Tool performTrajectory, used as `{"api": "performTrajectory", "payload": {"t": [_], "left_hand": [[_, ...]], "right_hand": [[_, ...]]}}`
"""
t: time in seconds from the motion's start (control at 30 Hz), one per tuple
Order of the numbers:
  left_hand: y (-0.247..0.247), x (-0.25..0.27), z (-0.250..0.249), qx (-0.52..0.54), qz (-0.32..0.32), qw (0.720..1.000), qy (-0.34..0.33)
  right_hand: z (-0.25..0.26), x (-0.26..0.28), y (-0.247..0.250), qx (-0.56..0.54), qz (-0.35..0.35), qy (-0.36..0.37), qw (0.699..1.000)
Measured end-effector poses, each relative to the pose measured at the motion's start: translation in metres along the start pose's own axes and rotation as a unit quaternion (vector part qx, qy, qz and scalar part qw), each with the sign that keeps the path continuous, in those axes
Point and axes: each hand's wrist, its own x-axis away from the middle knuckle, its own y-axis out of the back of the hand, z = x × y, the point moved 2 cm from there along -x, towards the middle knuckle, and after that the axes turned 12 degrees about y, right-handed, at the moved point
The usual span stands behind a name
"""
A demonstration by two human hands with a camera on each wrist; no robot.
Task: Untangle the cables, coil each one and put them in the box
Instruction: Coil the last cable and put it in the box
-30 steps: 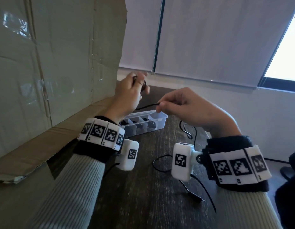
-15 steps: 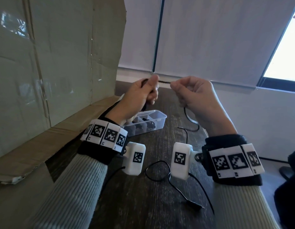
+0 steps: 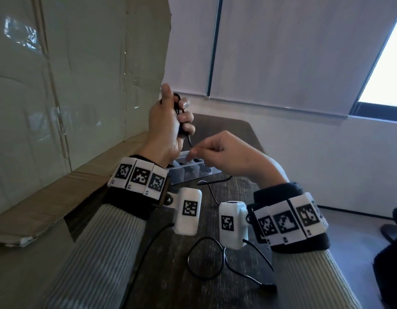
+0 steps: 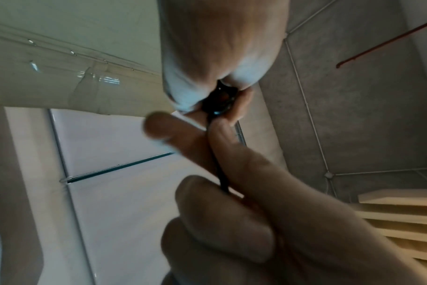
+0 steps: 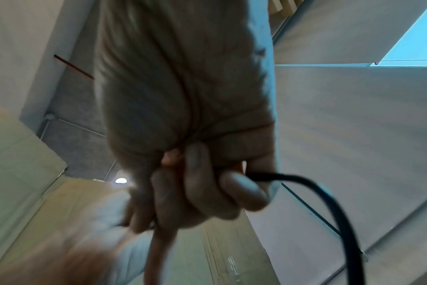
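Note:
My left hand (image 3: 170,121) is raised above the table and grips a small coil of thin black cable (image 3: 177,108); in the left wrist view the coil (image 4: 219,100) sits between thumb and curled fingers. My right hand (image 3: 217,152), lower and to the right, pinches the same black cable (image 5: 305,179), which trails down from the coil. Behind both hands stands the clear plastic compartment box (image 3: 193,172) on the dark table (image 3: 215,293), with dark cable bundles in several compartments. The cable's loose tail (image 3: 206,257) loops on the table near me and ends in a plug (image 3: 268,287).
A large cardboard sheet (image 3: 70,85) leans along the left side, its folded flap (image 3: 37,210) reaching over the table edge. White blinds (image 3: 282,52) and a bright window (image 3: 389,63) lie behind. The table's right edge drops to the floor.
My left hand has risen with the coil. My right hand dropped from level with the left to below it, drawing the cable round toward the box.

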Motion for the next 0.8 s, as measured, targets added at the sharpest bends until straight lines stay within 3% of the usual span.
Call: {"api": "performTrajectory", "payload": {"t": [0.07, 0.13, 0.27, 0.33, 0.5, 0.6, 0.67, 0.8], "left_hand": [[0.003, -0.001, -0.001, -0.091, -0.020, 0.995, -0.023], [0.008, -0.002, -0.001, -0.227, -0.029, 0.971, -0.062], [0.015, 0.001, 0.009, -0.516, 0.013, 0.849, -0.113], [0.011, 0.005, 0.017, -0.554, 0.062, 0.827, -0.075], [0.004, 0.012, 0.022, -0.513, 0.163, 0.843, 0.005], [0.011, 0.011, 0.018, -0.457, 0.195, 0.867, 0.039], [0.012, 0.009, 0.013, -0.410, 0.177, 0.894, 0.041], [0.009, 0.004, 0.005, -0.266, 0.070, 0.962, 0.000]], "right_hand": [[0.004, 0.005, 0.002, 0.011, 0.057, 0.001, 0.998], [0.004, 0.009, 0.010, 0.025, 0.060, 0.022, 0.998], [-0.005, 0.008, 0.027, 0.008, -0.076, 0.067, 0.995], [-0.011, 0.005, 0.029, 0.030, -0.150, 0.063, 0.986], [-0.024, 0.000, 0.028, -0.015, -0.244, 0.055, 0.968], [-0.030, 0.001, 0.031, -0.059, -0.290, 0.020, 0.955], [-0.035, 0.005, 0.036, -0.102, -0.317, -0.012, 0.943], [-0.036, 0.007, 0.038, -0.138, -0.302, -0.022, 0.943]]}}
